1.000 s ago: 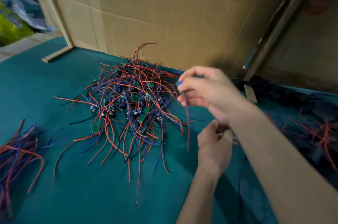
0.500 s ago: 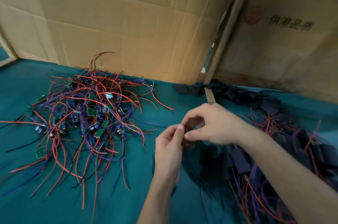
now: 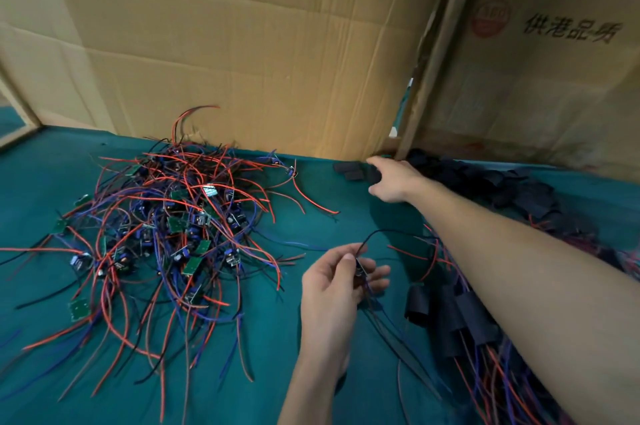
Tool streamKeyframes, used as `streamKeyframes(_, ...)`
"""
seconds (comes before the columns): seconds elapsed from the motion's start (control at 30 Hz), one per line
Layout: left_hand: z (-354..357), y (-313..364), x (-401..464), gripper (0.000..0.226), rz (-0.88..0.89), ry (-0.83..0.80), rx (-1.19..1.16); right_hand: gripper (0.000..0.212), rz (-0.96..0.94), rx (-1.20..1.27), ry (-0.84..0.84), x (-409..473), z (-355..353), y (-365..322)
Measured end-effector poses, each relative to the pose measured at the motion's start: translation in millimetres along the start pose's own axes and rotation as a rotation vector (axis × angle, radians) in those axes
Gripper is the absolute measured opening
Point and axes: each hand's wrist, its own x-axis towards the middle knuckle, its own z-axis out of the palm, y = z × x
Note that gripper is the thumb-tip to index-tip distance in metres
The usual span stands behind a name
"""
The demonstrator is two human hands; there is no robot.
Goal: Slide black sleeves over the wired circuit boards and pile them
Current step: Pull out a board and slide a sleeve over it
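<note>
left hand pinches wired board, wires trailing down-right | right hand grasps black sleeve

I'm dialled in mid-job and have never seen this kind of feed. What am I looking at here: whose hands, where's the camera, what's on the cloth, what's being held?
There is no machine: a person works with bare hands, and the one picture comes from a camera on their head, looking forward and down. The left hand pinches a small wired circuit board with thin wires trailing from it. The right hand reaches toward loose black sleeves lying by the cardboard wall; whether it has gripped one is unclear. On the green cloth, at left, lies a tangle of bare boards with red, blue and black wires. At right, under the forearm, lie boards already sleeved.
</note>
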Motion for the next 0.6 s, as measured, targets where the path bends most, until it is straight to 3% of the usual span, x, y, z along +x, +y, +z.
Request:
streamKeyframes(0.2, 2, 1, 0, 0.025, 0.009, 0.011, -0.014, 0.037, -0.007, -0.053, 0.197, -11, 14, -2)
streamKeyframes(0.4, 2, 2, -1, 0.017, 0.026, 0.031, -0.031, 0.015, 0.010, 0.156, 0.217, -44, -6, -3)
streamKeyframes(0.6, 2, 5, -1, 0.012, 0.037, 0.029, -0.063, 0.020, 0.009, 0.875, 0.513, -128, -42, -3)
